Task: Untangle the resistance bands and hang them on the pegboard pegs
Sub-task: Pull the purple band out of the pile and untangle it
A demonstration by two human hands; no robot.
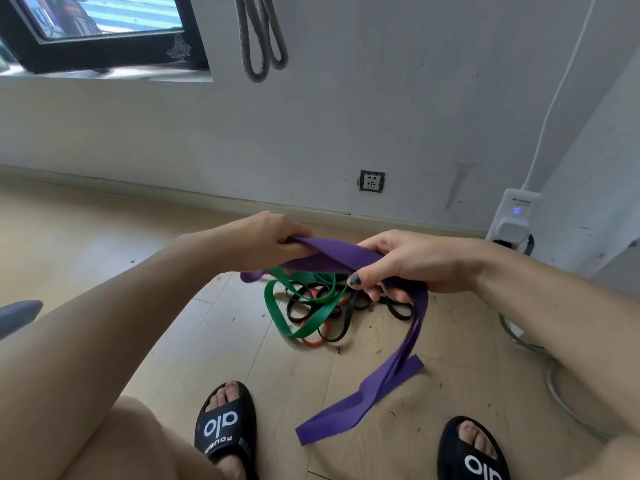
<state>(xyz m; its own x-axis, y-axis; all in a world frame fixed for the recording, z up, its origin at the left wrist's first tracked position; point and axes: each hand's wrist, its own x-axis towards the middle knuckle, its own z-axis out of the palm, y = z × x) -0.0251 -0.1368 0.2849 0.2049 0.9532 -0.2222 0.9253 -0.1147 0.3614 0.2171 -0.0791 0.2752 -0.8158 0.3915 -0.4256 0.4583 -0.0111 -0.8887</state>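
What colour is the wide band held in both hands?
Purple: the wide band shows best in the head view, the only one.

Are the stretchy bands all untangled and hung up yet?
Not yet. A grey band already hangs on the wall. Both hands, left and right, grip the purple band, which looks lifted clear of the pile. The green, black and red bands still lie tangled on the floor.

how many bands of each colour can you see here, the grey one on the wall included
purple band: 1, held by the left hand and right hand
green band: 1
red band: 1
black bands: cannot separate, at least 1
grey band: 1, hanging on the wall
total: at least 5
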